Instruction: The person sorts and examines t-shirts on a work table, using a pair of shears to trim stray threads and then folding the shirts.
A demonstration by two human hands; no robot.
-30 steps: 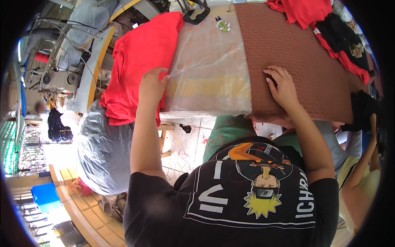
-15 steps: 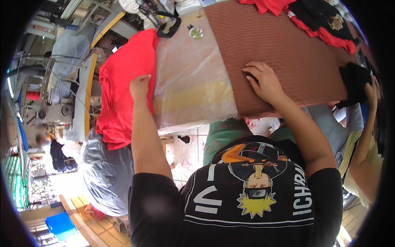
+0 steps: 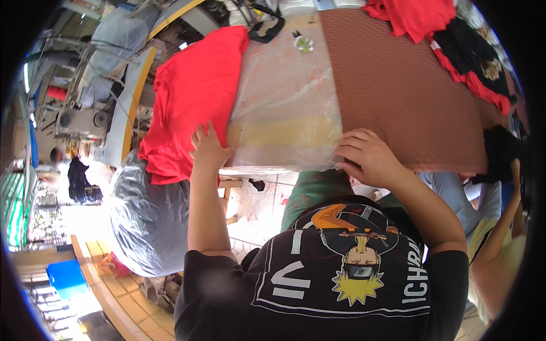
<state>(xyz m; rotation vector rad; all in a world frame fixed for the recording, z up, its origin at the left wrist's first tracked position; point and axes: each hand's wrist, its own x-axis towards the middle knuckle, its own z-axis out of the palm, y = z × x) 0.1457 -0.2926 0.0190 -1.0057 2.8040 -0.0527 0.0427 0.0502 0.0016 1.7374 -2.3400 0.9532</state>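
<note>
A pile of red fabric (image 3: 196, 85) lies along the left side of the table. At its near right edge is my left hand (image 3: 209, 149), fingers spread, gripping nothing. My right hand (image 3: 368, 156) is at the front edge of the table, over the near left corner of the brown quilted-looking cloth (image 3: 404, 96). Its fingers are loosely bent and apart, with nothing visible in them. Between the red fabric and the brown cloth runs a strip of tabletop under clear plastic sheeting (image 3: 284, 99).
A small whitish-green item (image 3: 303, 43) and a black strap (image 3: 267, 28) lie at the far end. Red cloth (image 3: 415, 17) and a black garment (image 3: 469, 54) are at the far right. Another person's arm (image 3: 503, 227) is at the right. A plastic-wrapped bundle (image 3: 151, 221) stands left.
My left hand has drawn nearer to me and its closed fingers have spread. My right hand has also come back, from the brown cloth's middle to its near left corner.
</note>
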